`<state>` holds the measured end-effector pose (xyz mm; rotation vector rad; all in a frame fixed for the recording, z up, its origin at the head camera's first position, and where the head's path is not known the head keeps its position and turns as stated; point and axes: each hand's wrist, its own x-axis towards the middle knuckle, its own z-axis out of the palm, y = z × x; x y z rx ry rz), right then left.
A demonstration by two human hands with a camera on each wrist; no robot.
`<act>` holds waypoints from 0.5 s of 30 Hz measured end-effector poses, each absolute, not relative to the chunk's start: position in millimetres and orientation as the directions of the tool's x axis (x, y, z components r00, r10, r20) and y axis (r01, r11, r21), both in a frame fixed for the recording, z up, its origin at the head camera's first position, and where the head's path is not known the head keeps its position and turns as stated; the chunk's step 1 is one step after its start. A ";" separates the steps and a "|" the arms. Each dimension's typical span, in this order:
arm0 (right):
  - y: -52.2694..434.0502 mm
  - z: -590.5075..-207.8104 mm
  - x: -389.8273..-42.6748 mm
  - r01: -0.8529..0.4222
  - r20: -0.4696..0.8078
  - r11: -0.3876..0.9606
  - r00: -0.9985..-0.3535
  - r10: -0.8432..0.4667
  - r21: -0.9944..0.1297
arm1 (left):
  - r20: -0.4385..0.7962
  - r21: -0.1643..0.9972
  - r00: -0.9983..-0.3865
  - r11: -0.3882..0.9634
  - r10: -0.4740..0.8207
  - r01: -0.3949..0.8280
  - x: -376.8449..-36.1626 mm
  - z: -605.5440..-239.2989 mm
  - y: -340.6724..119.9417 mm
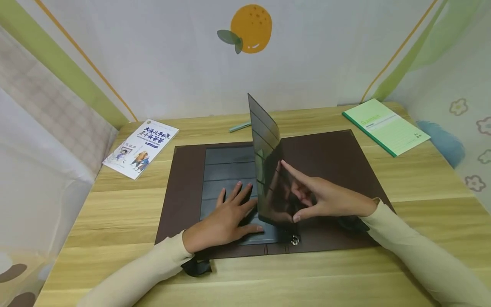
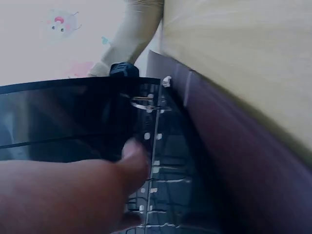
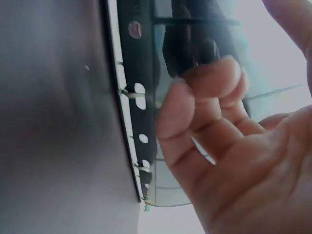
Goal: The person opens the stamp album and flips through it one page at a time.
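Two hands worked over a brown ring binder [image 1: 330, 157] that lay open and flat in the middle of the wooden tabletop [image 1: 115, 213]. The left hand [image 1: 226, 219] lay palm down on the stack of dark plastic sleeves [image 1: 226, 170] on the binder's left side, its fingers spread and straight, pressing the stack flat. One dark sleeve page [image 1: 266, 162] stood nearly upright along the spine, over the metal rings. The right hand [image 1: 326, 200] met that page from the right: the forefinger stretched out with its tip on the glossy sheet, the thumb touched the page lower down, and the other fingers curled in toward the palm. From where I stood I could not tell whether the thumb and finger truly pinched the sheet or only propped it. The right wrist view showed the punched holes along the page's edge [image 3: 139, 114] beside the curled fingers [image 3: 204, 97]. Both arms wore cream sleeves.

A children's picture book [image 1: 142, 147] lay at the far left of the tabletop, a green notebook [image 1: 385, 125] at the far right, and a pale green pen [image 1: 239, 126] lay behind the binder, near the wall with the painted orange [image 1: 251, 29]
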<state>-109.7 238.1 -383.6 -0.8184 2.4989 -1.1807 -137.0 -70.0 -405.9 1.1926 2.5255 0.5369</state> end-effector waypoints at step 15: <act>220.5 -394.6 -106.8 -0.498 0.120 0.528 -0.795 -0.594 -0.687 | -0.067 0.997 -0.875 0.072 0.480 -0.037 -160.1 -348.2 -84.5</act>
